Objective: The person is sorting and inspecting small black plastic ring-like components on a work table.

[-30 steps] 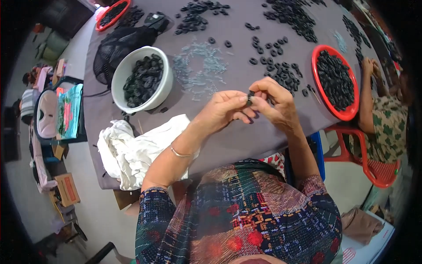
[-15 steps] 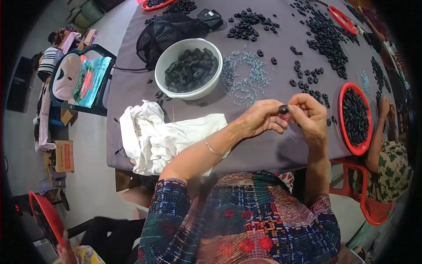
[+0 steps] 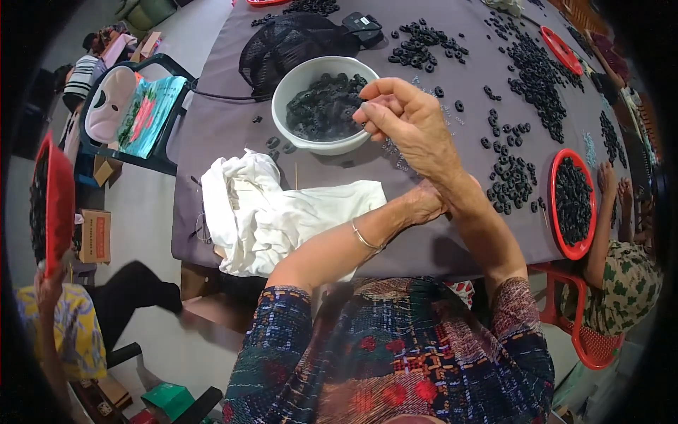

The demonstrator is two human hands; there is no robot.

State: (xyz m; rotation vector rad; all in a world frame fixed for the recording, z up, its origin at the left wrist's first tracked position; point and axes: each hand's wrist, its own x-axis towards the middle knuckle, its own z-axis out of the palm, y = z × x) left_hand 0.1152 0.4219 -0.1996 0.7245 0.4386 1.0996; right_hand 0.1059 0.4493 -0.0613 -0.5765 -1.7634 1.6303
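My right hand [image 3: 413, 126] reaches across to the rim of the white bowl [image 3: 285, 134], with its thumb and fingers pinched together. Whatever it may hold is too small or hidden to make out. Black ring-shaped pieces [image 3: 318, 113] fill much of the bowl, some of them blurred. Below, my left hand [image 3: 426, 203] is mostly hidden behind my right wrist, so its fingers cannot be read. Small pale-blue spiral coils [image 3: 452, 113] lie on the table, partly covered by my right hand. A crumpled white cloth [image 3: 247, 212] lies beside my left forearm.
A red tray [image 3: 593, 237] of black pieces stands at the right, near another person's hands [image 3: 609, 180]. More black piles [image 3: 540, 92] spread over the grey tablecloth [image 3: 459, 251]. A black mesh thing [image 3: 289, 49] lies behind the bowl. At left a person carries a red tray [image 3: 62, 205].
My hands have parted: the right has moved left to the bowl, while the left has dropped beneath it. The black piece held between them no longer shows there. The person at left has raised a tray.
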